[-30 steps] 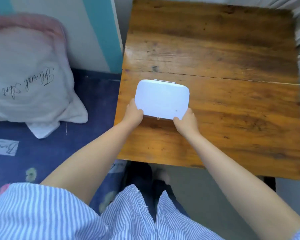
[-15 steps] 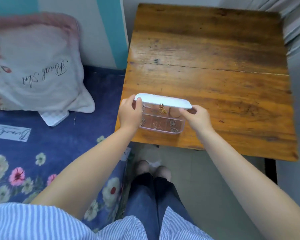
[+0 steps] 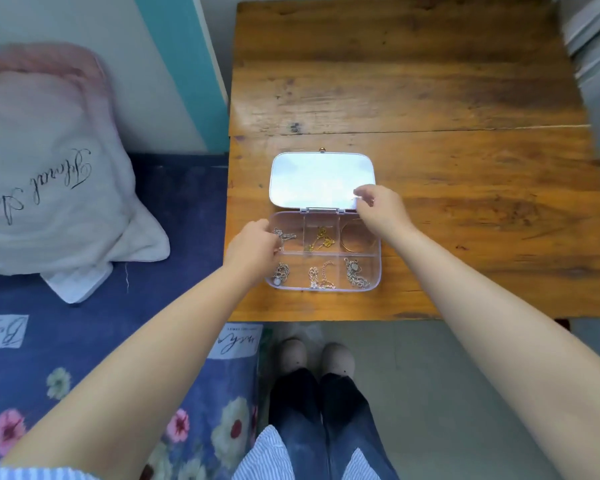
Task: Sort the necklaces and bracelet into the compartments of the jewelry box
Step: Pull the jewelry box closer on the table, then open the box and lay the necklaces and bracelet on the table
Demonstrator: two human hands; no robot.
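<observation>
A clear jewelry box with six compartments lies near the wooden table's front edge. Its white lid is folded back flat behind it. The back row holds a silver necklace, a gold necklace and a gold bracelet. The front row holds a silver pendant necklace, a pale chain and a silver chain. My left hand grips the box's left edge, fingers curled over the back-left compartment. My right hand pinches the lid's near right corner.
The wooden table stretches far behind and to the right of the box. A white pillow and blue floral bedding lie to the left. My feet stand on the floor just below the table's front edge.
The lid went from shut, to half raised, to folded flat behind the box. The compartments and jewelry now show. My right hand followed the lid back.
</observation>
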